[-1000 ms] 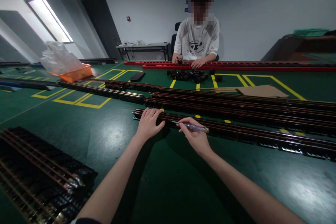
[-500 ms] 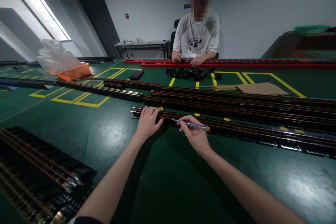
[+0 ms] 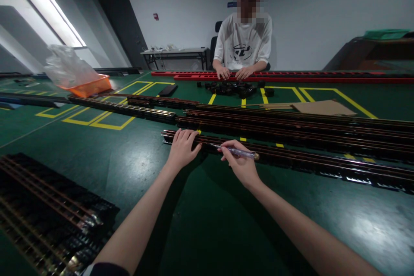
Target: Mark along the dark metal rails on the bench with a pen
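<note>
My left hand rests over the left end of a long black rail with copper-coloured strips, its fingers wrapped over the far edge and its thumb on the near side. My right hand holds a screwdriver with a clear handle. The thin shaft points left along the rail, towards my left hand, and its tip is close to the rail; whether it touches is too small to tell. Behind lie more long black rails, side by side.
Bundled rails lie at the near left. An orange basket with a plastic bag stands at the back left. Across the table, a person has both hands by red rails, near black parts, a dark phone-like object and cardboard.
The other person's hand on the left of the view has let go of a small dark part and moved slightly right. My hands have hardly moved.
</note>
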The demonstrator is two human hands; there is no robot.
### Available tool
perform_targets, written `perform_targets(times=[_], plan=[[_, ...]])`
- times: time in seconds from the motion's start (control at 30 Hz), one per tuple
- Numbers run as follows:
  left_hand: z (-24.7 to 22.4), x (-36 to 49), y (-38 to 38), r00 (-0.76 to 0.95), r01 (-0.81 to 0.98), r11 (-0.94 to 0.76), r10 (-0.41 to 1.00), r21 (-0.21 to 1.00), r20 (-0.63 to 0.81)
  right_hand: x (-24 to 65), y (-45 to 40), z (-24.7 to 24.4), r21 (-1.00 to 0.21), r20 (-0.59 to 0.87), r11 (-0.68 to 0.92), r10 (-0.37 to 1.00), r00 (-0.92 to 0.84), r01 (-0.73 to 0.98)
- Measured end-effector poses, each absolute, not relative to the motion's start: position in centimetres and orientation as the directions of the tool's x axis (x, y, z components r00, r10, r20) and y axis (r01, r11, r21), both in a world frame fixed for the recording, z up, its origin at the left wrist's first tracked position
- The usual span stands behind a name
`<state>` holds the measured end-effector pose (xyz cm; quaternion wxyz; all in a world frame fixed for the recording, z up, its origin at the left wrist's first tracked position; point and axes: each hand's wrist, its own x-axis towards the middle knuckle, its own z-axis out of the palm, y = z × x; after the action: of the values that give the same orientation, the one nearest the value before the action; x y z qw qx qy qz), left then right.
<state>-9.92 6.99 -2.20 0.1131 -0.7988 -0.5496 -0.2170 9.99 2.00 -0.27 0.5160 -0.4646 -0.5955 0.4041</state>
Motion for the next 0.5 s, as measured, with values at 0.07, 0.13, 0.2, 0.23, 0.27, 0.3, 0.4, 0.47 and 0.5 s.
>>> perform_targets(times=[0.07,0.13,0.2,0.23,0.27,0.3,0.4,0.47,0.5], plan=[[-2.21,-9.91,6.97,0.299,0.929,-0.366,0.829,0.055,0.472,9.97,2.04,-0.32,-0.962,0.233,0.235,0.972,-0.032,0.138],[-2.22,-9.87,6.93,0.296,0.931,-0.361,0.829,0.049,0.474,9.93,2.06,-0.36,-0.963,0.234,0.235,0.972,-0.025,0.134],[-2.25,-9.84,6.9,0.296,0.932,-0.361,0.828,0.047,0.476,9.87,2.05,-0.35,-0.962,0.24,0.24,0.971,-0.021,0.126],[-2.25,-9.82,6.89,0.298,0.931,-0.363,0.827,0.046,0.477,9.85,2.03,-0.32,-0.963,0.24,0.24,0.971,-0.019,0.124],[-2.25,-9.8,6.89,0.302,0.929,-0.366,0.825,0.045,0.479,9.83,2.01,-0.28,-0.964,0.238,0.239,0.971,-0.016,0.121],[-2.24,-9.79,6.89,0.306,0.928,-0.37,0.822,0.043,0.481,9.82,2.0,-0.25,-0.964,0.236,0.236,0.972,-0.014,0.119],[-2.12,-9.76,6.89,0.312,0.926,-0.375,0.815,0.033,0.489,9.79,1.98,-0.21,-0.965,0.235,0.235,0.972,-0.013,0.119],[-2.03,-9.75,6.88,0.312,0.926,-0.376,0.811,0.031,0.494,9.77,2.01,-0.25,-0.963,0.239,0.239,0.971,-0.018,0.123],[-2.0,-9.74,6.88,0.312,0.926,-0.377,0.809,0.032,0.498,9.77,2.02,-0.28,-0.962,0.241,0.242,0.97,-0.021,0.124]])
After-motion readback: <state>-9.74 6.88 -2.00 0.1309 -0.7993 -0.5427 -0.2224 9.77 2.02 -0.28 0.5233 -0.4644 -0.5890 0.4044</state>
